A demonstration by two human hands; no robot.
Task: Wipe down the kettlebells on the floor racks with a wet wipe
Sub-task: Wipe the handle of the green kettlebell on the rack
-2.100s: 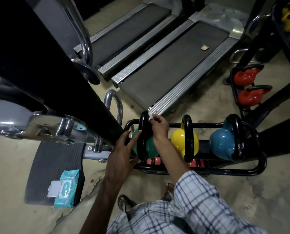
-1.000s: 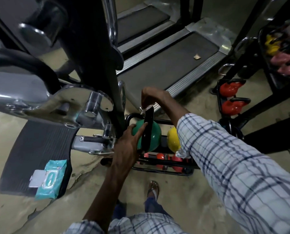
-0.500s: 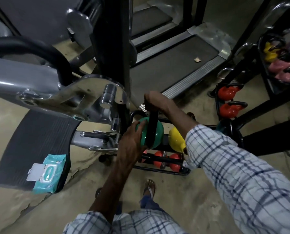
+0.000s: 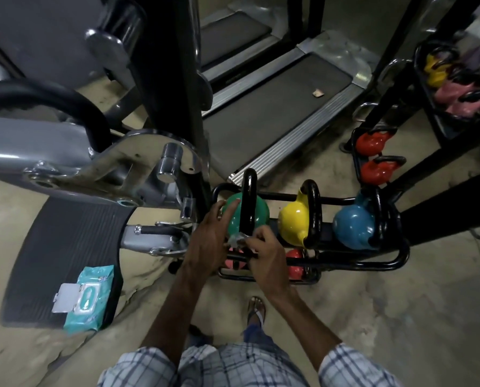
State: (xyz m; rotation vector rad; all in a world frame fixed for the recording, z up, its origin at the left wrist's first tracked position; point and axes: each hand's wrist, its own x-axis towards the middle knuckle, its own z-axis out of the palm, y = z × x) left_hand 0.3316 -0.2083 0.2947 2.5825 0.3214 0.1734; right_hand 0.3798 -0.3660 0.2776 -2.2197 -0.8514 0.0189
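We list the left hand (image 4: 208, 241) as released: fingers straight, tips resting on the near-left face of a round glossy green kettlebell (image 4: 258, 212) with a black loop handle.

We list the right hand (image 4: 264, 256) as pinching a crumpled white wet wipe (image 4: 237, 241), just right of the left hand. The wipe touches the foot of that handle.

- Beyond both hands: the green kettlebell fills the end slot of a black tubular steel floor rack (image 4: 400, 256). The corner of a grey treadmill deck (image 4: 275, 115) lies just past the handle's top.
- Right of the right hand: a glossy yellow kettlebell (image 4: 293, 222), then a glossy blue kettlebell (image 4: 350, 227), with narrow gaps between them.
- Under the right hand: small red kettlebells (image 4: 295, 265) on the lower tier, partly hidden.
- Left of the left hand: a chrome machine bracket (image 4: 138, 166) and a black upright (image 4: 174, 79) crowd the rack's end, so room is tight there.
- Nearer than the hands: open bare concrete floor (image 4: 400, 317).
- Well left: a teal wipe pack (image 4: 89, 300), flap open, sits at the edge of a grey ribbed mat (image 4: 54, 247).
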